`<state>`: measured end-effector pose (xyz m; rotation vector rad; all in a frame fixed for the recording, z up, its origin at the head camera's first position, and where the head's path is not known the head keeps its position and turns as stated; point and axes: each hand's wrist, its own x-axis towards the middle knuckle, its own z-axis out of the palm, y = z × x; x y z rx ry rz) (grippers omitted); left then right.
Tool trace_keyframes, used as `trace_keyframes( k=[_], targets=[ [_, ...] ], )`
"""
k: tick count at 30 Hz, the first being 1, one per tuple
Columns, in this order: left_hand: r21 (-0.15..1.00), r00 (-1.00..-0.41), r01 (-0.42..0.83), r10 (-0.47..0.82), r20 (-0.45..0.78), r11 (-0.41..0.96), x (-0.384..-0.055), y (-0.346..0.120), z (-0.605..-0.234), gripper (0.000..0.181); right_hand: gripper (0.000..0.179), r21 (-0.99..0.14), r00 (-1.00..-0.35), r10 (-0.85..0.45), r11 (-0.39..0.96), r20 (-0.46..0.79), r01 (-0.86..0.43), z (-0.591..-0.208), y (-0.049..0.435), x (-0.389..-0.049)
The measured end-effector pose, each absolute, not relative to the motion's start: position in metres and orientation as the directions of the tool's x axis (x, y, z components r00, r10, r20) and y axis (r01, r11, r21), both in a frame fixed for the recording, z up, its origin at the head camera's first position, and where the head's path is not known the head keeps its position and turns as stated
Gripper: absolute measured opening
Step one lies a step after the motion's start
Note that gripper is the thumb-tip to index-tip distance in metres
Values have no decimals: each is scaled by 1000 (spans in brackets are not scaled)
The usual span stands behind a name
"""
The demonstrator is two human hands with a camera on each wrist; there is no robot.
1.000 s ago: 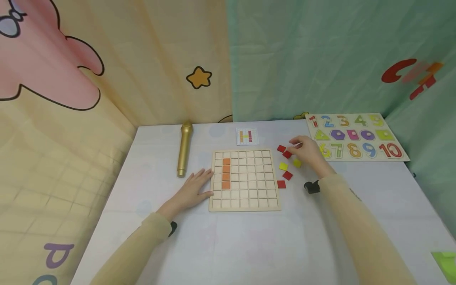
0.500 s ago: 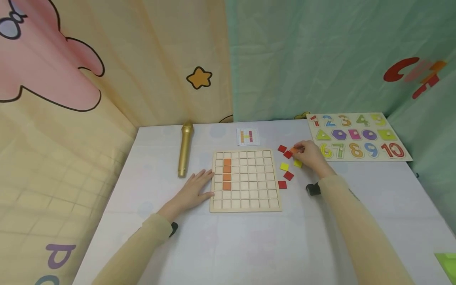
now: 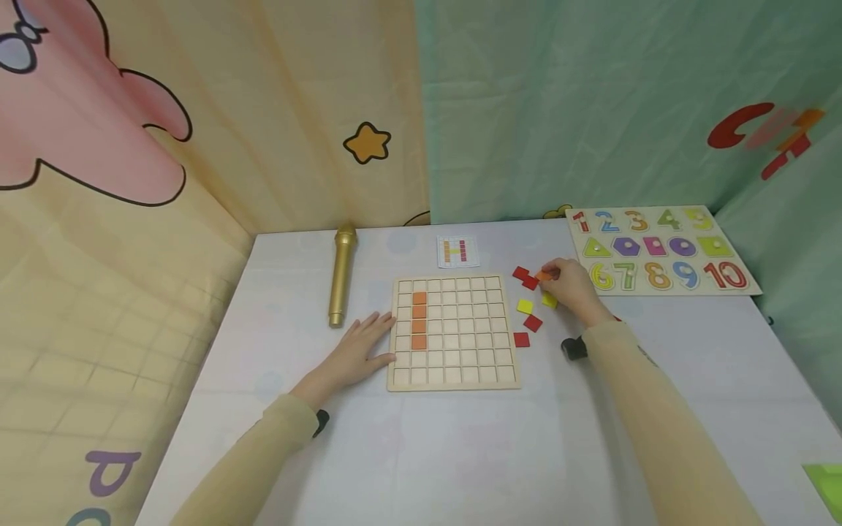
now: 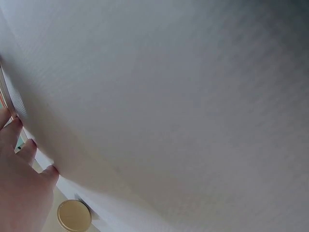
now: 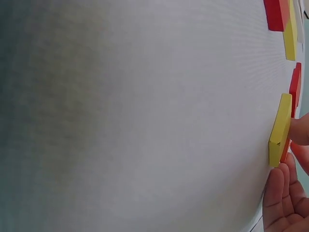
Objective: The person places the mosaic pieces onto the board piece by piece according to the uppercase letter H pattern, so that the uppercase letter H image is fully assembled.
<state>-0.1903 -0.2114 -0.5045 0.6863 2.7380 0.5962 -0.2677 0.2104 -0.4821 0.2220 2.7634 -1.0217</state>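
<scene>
Right of the grid board (image 3: 454, 370): right hand (image 3: 572, 288) pinching an orange tile (image 3: 542, 276).
Board's left edge: left hand (image 3: 355, 351), fingers outstretched, touching.
Right wrist view alone: yellow tile's (image 5: 280, 128) thick side.
Table (image 3: 434, 453): pale, backed by yellow and green curtains (image 3: 559, 109).

A pinched orange square (image 3: 542, 276) is right of a wooden board (image 3: 468, 334) bearing 4 tiles (image 3: 419, 312).

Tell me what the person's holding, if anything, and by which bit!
The right grip pinches a flat orange square tile, apparently by its right side. The left grip holds nothing, only touching the pale wooden grid board.
</scene>
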Motion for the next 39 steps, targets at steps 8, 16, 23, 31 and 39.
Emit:
trace_keyframes(
  k=[8, 16, 23, 31, 39],
  targets=[
    [443, -856, 393, 497, -145, 806, -190, -211, -505, 75, 39, -636, -973, 99, 742, -207, 210, -482, 210, -266],
    [436, -855, 393, 496, -150, 810, -191, -210, -504, 75, 41, -678, -982, 75, 714, -173, 174, -473, 201, -257],
    [444, -856, 388, 494, -152, 808, -191, -211, -503, 75, 40, -684, -991, -83, 729, -101, 9, -461, 173, -244],
    [446, -855, 390, 497, -149, 805, -190, -213, -504, 75, 34, -722, -954, -293, 672, -56, -164, -455, 121, -217],
    [435, -855, 392, 495, -152, 811, -191, -211, -503, 75, 30, -733, -911, -404, 643, -79, -221, -457, 80, -195]
  ],
)
